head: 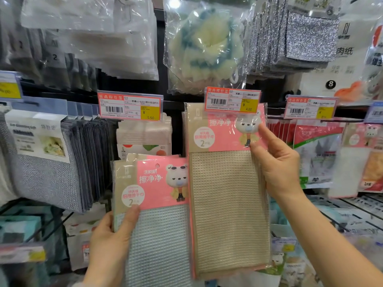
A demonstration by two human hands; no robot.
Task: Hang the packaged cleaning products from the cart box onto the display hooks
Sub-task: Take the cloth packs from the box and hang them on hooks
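My left hand point(112, 241) grips a small stack of packaged kitchen cloths point(157, 224) by its left edge, thumb on the front; the top pack has a pink bear card over a grey waffle cloth. To its right a pack with a beige waffle cloth point(226, 204) and the same pink card hangs under a red price tag point(232, 99) marked 4.00. My right hand point(275, 162) holds that beige pack at its upper right edge, thumb and forefinger on the card. The hook behind the tag is hidden. The cart box is out of sight.
Grey cloth packs point(51, 162) hang at left, a sponge pack point(205, 46) and silver scourer packs point(294, 38) above. A 5.50 price tag point(129, 106) sits left of centre, red-green packs point(317, 154) at right. Wire shelves with goods lie below.
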